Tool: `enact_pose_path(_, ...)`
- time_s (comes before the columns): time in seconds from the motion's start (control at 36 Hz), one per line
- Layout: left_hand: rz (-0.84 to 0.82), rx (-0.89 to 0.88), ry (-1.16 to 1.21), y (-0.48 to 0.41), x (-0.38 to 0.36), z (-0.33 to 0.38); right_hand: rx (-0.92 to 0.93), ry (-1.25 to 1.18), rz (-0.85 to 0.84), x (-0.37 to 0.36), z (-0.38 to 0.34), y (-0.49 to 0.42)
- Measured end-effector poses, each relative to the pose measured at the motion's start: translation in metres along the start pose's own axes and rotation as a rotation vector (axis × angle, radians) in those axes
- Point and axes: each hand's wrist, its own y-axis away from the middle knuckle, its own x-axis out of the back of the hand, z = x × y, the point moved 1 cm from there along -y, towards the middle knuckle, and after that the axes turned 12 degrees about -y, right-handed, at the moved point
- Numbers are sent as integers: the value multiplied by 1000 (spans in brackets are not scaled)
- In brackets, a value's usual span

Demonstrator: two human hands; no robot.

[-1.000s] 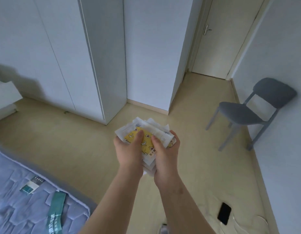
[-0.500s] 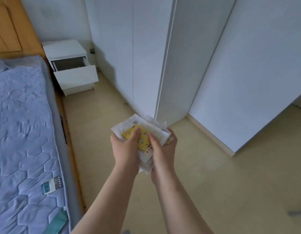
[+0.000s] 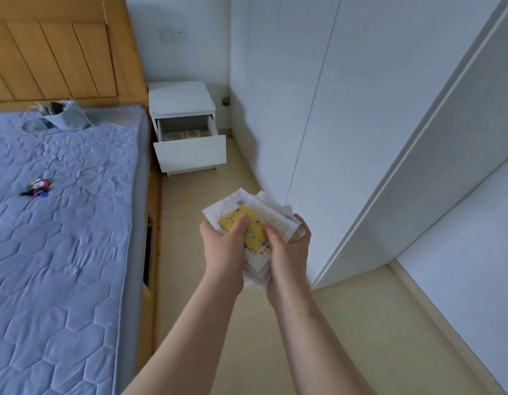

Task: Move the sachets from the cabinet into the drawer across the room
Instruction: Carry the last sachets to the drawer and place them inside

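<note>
Nearest, held out in front of the person: a loose stack of sachets [image 3: 255, 237], a yellow printed one on top and white ones fanned beneath. It is clamped between the left hand [image 3: 223, 240] and the right hand [image 3: 287, 249], both curled round the sides of the bundle, thumbs pressed on the top face. Handling, by judgement: light, thin, limp packets with slick faces, apt to slide off one another; best squeezed from both sides and supported below, not pinched by a corner. Count unreadable; the lower packets and the fingers beneath are hidden. Farther, across the pale floor [image 3: 190, 212]: a white nightstand [image 3: 180, 98] beside the bed [image 3: 62, 223], its drawer [image 3: 190, 151] pulled open, well apart from the hands. Contents: yellowish packets, too small to identify; the near part is hidden behind the front panel.
</note>
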Motion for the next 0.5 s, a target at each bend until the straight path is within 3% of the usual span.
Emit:
enact_pose_path(0.19, 62, -14, -6, -124, -16, 32, -122, -1, -69, -63, 29, -118)
enact_pose_path(0.5, 195, -44, 62, -325, -84, 114, -162, 75, -214, -174, 37, -334)
